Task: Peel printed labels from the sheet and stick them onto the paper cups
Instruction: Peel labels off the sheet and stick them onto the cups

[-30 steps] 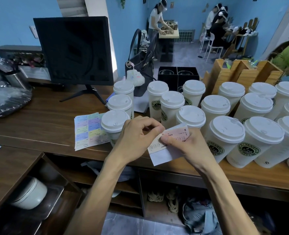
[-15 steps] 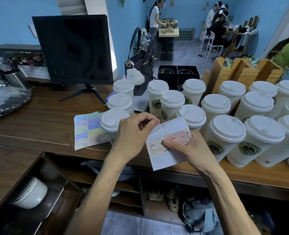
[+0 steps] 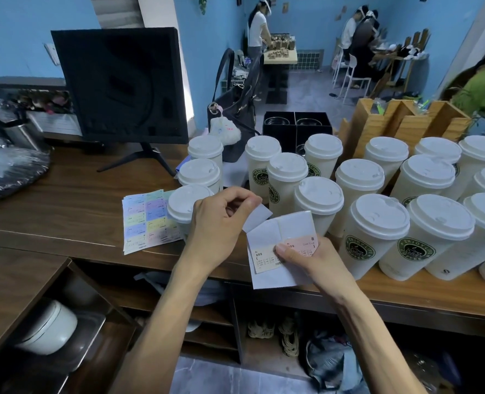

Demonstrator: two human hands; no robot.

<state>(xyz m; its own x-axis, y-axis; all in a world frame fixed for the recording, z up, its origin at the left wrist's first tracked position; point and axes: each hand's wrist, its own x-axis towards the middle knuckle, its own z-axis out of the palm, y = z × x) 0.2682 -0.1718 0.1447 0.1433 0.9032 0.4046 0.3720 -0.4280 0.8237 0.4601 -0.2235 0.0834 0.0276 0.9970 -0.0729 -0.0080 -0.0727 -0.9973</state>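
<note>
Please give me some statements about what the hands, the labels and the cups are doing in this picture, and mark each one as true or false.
1. The left hand pinches a label lifted off the sheet. True.
2. The right hand rests flat on the counter. False: it holds the sheet, thumb on the remaining labels.
3. The cups have lids on. True.
4. The coloured sheets lie on top of a cup. False: they lie on the counter, left of the cups.
</note>
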